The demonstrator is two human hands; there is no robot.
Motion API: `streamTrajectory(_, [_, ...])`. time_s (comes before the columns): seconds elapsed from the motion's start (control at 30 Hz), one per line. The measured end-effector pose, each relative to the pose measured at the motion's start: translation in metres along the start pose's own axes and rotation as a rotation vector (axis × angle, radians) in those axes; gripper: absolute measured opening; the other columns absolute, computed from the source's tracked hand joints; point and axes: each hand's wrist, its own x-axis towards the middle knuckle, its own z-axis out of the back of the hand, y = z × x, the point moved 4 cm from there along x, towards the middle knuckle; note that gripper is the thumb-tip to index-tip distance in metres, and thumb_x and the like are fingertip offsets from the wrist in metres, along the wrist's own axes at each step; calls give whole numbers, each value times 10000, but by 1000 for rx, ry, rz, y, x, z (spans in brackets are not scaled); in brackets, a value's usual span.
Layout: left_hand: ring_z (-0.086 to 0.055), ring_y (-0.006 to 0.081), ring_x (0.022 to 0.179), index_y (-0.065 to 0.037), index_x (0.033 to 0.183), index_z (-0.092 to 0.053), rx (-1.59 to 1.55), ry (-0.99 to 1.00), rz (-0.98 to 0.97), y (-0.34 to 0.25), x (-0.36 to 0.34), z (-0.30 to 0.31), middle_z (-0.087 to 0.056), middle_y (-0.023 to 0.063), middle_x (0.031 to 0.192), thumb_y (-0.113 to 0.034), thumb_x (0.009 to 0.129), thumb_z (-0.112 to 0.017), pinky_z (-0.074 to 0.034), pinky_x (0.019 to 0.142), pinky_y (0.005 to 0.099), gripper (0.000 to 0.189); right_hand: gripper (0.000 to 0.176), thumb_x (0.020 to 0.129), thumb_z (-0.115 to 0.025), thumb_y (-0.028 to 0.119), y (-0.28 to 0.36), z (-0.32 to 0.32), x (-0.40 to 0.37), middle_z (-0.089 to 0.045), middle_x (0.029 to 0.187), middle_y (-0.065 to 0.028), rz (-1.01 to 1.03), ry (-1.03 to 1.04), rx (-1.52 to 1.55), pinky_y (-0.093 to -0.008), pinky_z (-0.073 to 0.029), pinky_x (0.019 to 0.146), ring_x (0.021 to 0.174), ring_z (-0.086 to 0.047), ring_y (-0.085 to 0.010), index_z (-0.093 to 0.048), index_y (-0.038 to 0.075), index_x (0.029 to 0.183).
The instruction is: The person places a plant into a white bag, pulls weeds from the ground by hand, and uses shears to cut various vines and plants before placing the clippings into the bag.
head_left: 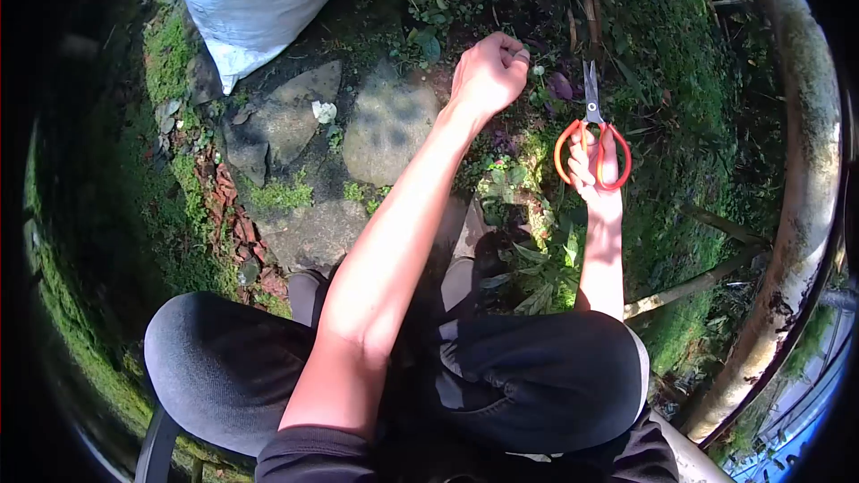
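In the head view my right hand (pixel 583 164) holds a pair of scissors (pixel 592 109) by its large orange-red loop handles. The dark blades point away from me, and they look closed or nearly so. My left hand (pixel 490 73) reaches forward over the ground plants, left of the blades and apart from them. Its fingers are curled together, and whatever may be between them is too small or hidden to name. Beside and beyond this hand grow low green plants (pixel 428 40). A purplish leaf (pixel 560 85) lies between the left hand and the scissors.
A white sack (pixel 259 0) stands at the upper left. Flat stones (pixel 386 130) and moss (pixel 282 194) cover the ground by my feet, with dry brown leaves (pixel 228 210) at the left. A thick curved trunk or pole (pixel 810 125) borders the right, with thinner sticks (pixel 693 284) near it.
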Motion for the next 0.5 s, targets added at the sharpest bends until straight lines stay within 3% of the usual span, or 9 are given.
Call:
streamTrajectory(0.07, [-693, 171, 797, -42, 1028, -704, 46, -93, -78, -31, -6, 41, -731, 89, 841, -256, 881, -643, -533, 774, 333, 267, 655, 999, -420, 600, -8, -40, 14, -548, 689, -42, 3, 65, -31, -288, -517, 366, 406, -477, -106, -568, -21, 1144])
streamTrajectory(0.1, [-668, 171, 710, -30, 906, -700, 65, -194, -134, -45, -8, 61, -704, 82, 753, -294, 904, -639, -523, 720, 339, 271, 655, 999, -422, 599, -11, -60, 23, -548, 689, -44, 5, 100, -39, -292, -523, 370, 407, -481, -107, -567, -23, 1144])
streamTrajectory(0.23, [-532, 111, 562, -22, 755, -623, 58, -433, -332, -117, -38, 141, -601, 34, 597, -322, 927, -655, -451, 582, 319, 346, 653, 998, -430, 592, -14, -134, 42, -550, 691, -49, 23, 221, -90, -308, -547, 387, 414, -496, -113, -565, -30, 1143])
streamTrajectory(0.33, [-514, 88, 556, -24, 753, -627, 49, -539, -444, -178, -69, 187, -590, 24, 581, -277, 919, -673, -431, 561, 304, 306, 652, 998, -437, 587, -9, -182, 46, -551, 692, -53, 40, 291, -124, -319, -564, 400, 419, -507, -118, -562, -36, 1143])
streamTrajectory(0.47, [-611, 219, 550, -8, 744, -622, 74, -611, -762, -258, -96, 224, -621, 86, 603, -201, 870, -673, -489, 589, 372, 236, 650, 998, -445, 580, 9, -239, 45, -553, 693, -58, 81, 365, -154, -335, -588, 417, 426, -521, -123, -560, -43, 1142])
streamTrajectory(0.5, [-660, 266, 630, -19, 899, -640, 150, -601, -793, -276, -98, 233, -638, 95, 656, -174, 846, -682, -517, 642, 394, 169, 644, 995, -472, 560, 14, -250, 44, -557, 699, -70, 92, 383, -146, -364, -616, 457, 446, -553, -142, -551, -59, 1157])
